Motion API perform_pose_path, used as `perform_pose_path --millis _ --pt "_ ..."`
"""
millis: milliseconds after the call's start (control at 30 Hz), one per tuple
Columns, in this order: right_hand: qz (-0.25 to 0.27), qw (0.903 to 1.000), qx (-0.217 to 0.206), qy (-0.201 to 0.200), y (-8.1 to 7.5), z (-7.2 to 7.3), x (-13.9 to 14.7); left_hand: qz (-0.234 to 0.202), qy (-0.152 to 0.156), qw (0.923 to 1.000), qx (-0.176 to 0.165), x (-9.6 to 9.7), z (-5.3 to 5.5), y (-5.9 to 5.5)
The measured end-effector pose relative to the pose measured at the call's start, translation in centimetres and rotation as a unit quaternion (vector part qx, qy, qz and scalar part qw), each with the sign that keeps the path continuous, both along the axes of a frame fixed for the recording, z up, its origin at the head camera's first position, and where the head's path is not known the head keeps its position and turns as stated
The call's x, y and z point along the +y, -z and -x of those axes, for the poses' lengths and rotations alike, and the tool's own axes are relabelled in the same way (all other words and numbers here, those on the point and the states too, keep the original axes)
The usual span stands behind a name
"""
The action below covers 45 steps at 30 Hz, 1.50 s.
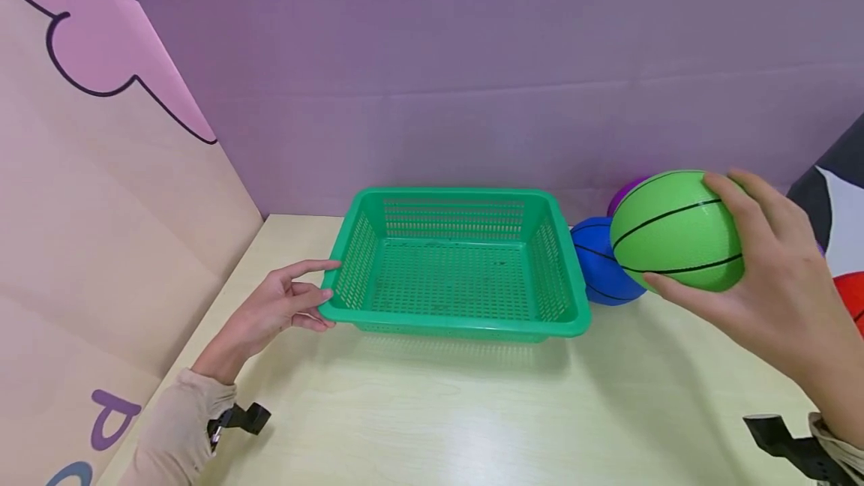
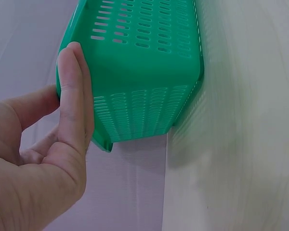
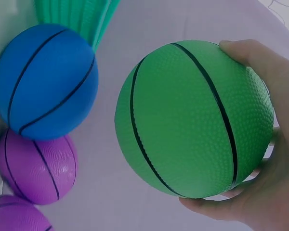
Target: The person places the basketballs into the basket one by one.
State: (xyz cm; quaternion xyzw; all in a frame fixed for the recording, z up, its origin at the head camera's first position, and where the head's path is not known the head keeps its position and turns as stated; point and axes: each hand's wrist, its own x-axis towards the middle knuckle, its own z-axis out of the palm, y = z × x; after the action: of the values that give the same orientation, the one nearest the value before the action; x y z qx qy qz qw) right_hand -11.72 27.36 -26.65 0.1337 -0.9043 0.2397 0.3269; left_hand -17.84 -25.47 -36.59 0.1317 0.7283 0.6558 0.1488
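pinching the green basket at nine o'clock, left hand steadies; right hand grips green ball at three, best held softly.

Lime-green ball, pebbly with black seams, is being held up off the tabletop; slotted green basket is parked upright near the back edge, left rim pinched.

On the pale wooden desk, we saw a green rectangular plastic basket near the back edge, a round blue rubbery ball right of it, a round purple rubbery ball behind that and, higher and farther right, a round green rubbery ball.
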Motion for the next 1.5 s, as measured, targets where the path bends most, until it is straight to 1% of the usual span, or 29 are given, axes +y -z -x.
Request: perform_pose_path --millis 133,233,400,567,733,900,1067,1333,1500 --pt "-0.006 0.9998 -0.008 -0.014 -0.1 0.7 -0.8 0.007 -0.002 1.0 0.001 0.0 0.0 0.0" --pt "-0.009 0.9996 -0.003 -0.026 -0.2 1.5 -1.4 0.003 0.0 1.0 -0.002 0.1 0.0 0.0" --pt "-0.007 0.9992 -0.008 -0.039 -0.3 2.6 -2.8 -0.007 0.001 0.9999 -0.011 0.1 0.1 -0.1" --pt "-0.001 0.9984 -0.017 -0.053 0.0 3.7 -3.9 -0.001 -0.004 0.9999 -0.015 -0.1 0.1 -0.2" --pt "0.019 0.9975 -0.01 -0.068 0.5 4.6 -4.3 0.0 -0.002 0.9999 -0.01 -0.2 0.0 -0.1" --pt "0.035 0.9969 -0.009 -0.069 0.9 5.2 -4.5 -0.003 0.0 0.9999 -0.01 -0.1 0.0 -0.1" --pt "0.032 0.997 -0.011 -0.07 1.1 6.0 -4.8 0.0 0.0 0.9999 -0.011 0.0 0.2 -0.2" --pt "0.026 0.996 -0.035 -0.077 1.7 7.2 -5.7 -0.001 -0.001 0.9998 -0.021 0.3 0.3 -0.2" --pt "0.032 0.9945 -0.054 -0.084 2.1 7.6 -6.2 -0.005 0.002 0.9997 -0.024 0.4 0.4 -0.2"
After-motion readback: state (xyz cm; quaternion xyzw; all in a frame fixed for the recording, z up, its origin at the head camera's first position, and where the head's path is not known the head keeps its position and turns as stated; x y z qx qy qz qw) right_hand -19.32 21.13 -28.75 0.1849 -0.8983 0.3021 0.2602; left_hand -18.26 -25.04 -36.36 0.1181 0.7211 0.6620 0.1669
